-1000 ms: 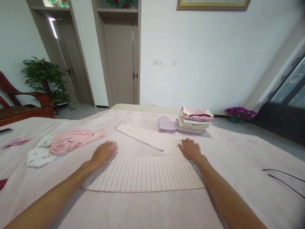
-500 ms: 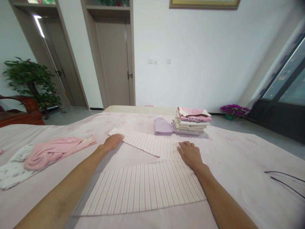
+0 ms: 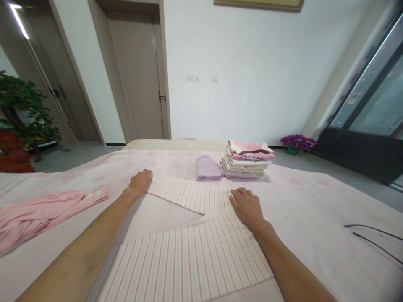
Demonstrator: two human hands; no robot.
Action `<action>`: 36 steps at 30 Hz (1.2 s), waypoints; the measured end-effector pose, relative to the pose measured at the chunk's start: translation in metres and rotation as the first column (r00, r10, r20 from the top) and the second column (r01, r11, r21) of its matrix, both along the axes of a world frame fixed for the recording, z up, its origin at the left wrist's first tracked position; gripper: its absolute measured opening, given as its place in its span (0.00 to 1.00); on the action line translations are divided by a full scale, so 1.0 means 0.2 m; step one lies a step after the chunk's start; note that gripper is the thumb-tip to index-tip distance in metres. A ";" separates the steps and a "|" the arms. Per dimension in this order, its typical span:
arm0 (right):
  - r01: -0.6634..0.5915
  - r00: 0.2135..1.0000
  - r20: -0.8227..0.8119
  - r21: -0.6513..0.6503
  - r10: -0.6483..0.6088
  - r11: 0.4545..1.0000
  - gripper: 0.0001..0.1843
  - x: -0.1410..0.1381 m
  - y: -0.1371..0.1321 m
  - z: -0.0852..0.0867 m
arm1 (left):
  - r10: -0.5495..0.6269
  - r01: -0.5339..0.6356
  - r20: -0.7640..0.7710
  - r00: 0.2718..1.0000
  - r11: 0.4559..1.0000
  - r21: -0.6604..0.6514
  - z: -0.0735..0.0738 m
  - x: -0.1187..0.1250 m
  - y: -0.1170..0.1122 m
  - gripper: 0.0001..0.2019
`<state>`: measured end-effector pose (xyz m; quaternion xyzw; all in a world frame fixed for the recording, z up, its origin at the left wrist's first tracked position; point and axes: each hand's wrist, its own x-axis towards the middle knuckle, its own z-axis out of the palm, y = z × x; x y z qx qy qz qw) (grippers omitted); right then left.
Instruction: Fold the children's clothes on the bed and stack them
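Note:
A pink-and-white striped garment [image 3: 189, 247] lies flat on the pink bedspread [image 3: 302, 209], with one long sleeve [image 3: 182, 193] stretched toward the far left. My left hand [image 3: 140, 181] rests at the far end of that sleeve, its fingers curled over the cuff. My right hand [image 3: 245, 203] lies flat with fingers spread on the garment near where the sleeve joins the body.
A stack of folded clothes [image 3: 247, 159] with a pink top and a folded lilac piece [image 3: 208, 167] sit beyond the garment. A crumpled pink garment [image 3: 40, 209] lies at the left. Black cables [image 3: 374, 237] cross the bedspread at the right. Doors, a plant and a window surround the bed.
My left hand moved from the garment's body out along the sleeve to its far end. The right hand stayed put. The view shifted right and closer.

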<state>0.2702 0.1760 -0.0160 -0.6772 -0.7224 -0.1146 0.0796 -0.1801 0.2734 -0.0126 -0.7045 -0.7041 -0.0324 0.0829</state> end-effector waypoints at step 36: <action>0.214 0.962 -0.187 0.073 -0.197 0.974 0.15 0.15 0.01 0.02 | -0.357 0.312 0.133 0.925 0.911 0.271 0.19 -0.33 -0.74 0.14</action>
